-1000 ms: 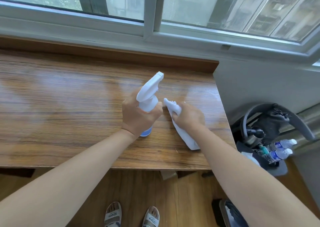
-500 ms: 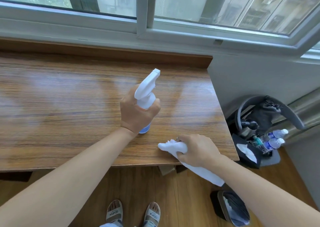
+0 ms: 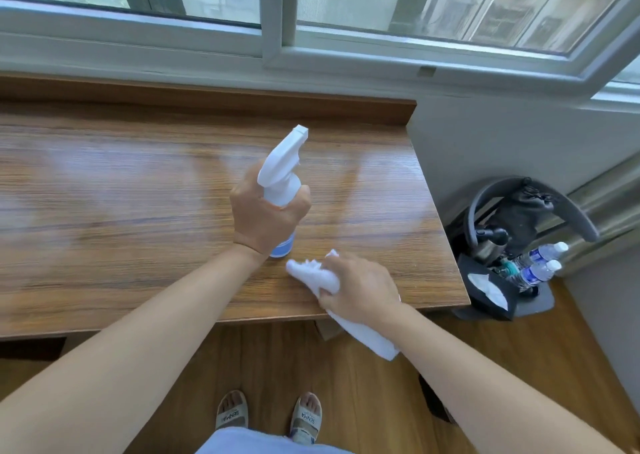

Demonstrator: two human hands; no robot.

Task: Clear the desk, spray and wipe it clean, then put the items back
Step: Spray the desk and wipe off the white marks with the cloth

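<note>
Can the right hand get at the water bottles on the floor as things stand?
Probably not: the right hand grips the white cloth on the desk, and the water bottles stand low beyond its right end.

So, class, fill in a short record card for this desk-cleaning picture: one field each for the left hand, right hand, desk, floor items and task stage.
left hand: grips the spray bottle upright, nozzle toward the window
right hand: presses the white cloth at the desk's front edge
desk: wooden, glossy
floor items: water bottles, tissue box beside the desk
task stage: wiping
</note>
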